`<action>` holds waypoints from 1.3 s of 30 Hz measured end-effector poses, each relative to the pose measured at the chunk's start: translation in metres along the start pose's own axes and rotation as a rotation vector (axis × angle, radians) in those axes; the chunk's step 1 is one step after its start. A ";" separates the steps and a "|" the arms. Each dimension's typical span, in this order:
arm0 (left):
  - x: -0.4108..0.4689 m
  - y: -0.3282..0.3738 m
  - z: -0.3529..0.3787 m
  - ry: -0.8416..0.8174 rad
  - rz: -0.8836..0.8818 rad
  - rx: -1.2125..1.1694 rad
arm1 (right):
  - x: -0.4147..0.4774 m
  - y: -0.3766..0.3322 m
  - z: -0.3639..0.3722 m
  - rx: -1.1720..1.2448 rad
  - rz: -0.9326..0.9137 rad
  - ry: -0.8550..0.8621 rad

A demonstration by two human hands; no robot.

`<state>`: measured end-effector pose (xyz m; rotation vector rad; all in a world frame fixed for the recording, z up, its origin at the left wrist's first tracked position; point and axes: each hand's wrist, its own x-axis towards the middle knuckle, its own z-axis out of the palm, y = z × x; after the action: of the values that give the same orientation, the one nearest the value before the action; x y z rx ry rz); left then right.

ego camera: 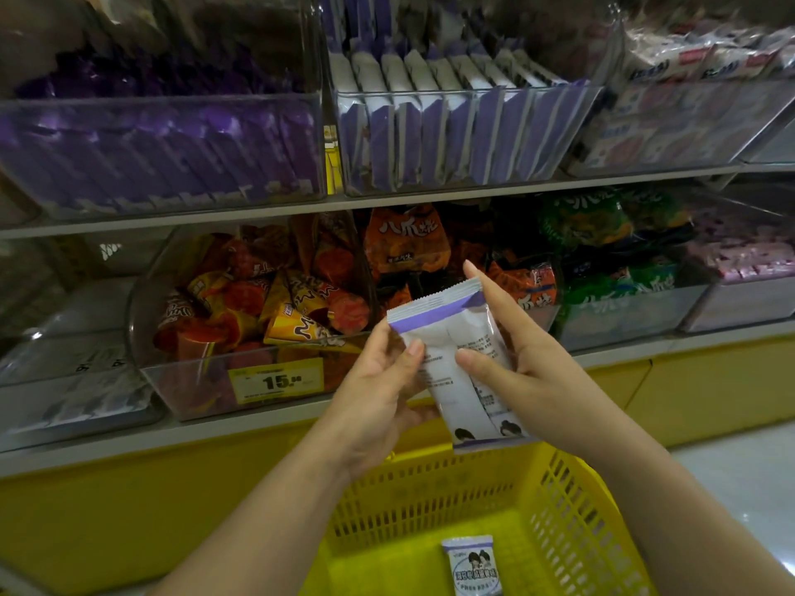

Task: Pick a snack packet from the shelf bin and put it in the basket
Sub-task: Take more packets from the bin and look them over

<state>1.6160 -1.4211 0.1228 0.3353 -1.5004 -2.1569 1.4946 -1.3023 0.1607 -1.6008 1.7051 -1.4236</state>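
Note:
Both hands hold a white and purple snack packet (456,359) in front of the lower shelf, its printed back facing me, above the yellow basket (434,488). My left hand (378,389) pinches the packet's left edge and my right hand (520,363) grips its right side. A second packet of the same kind (472,565) lies flat on the basket floor. The clear bin of matching white and purple packets (456,135) sits on the upper shelf, directly above.
A bin of dark purple packets (159,152) stands at upper left. Lower-shelf bins hold orange and red cone snacks (266,303), orange bags (408,243) and green bags (611,251). A yellow price tag (277,380) hangs on the front bin. The shelf base is yellow.

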 end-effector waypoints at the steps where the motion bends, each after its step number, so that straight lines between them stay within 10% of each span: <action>1: 0.001 0.000 -0.001 -0.006 -0.013 -0.022 | 0.001 -0.002 -0.001 -0.019 0.009 -0.007; 14: 0.015 0.014 -0.026 0.165 -0.002 -0.421 | -0.010 0.004 -0.009 0.339 0.127 0.255; 39: 0.017 0.008 -0.024 0.365 0.134 0.144 | -0.003 0.033 0.003 0.637 0.493 0.309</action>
<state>1.6150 -1.4513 0.1221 0.6229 -1.4235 -1.7733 1.4814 -1.3072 0.1300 -0.6006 1.4334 -1.7518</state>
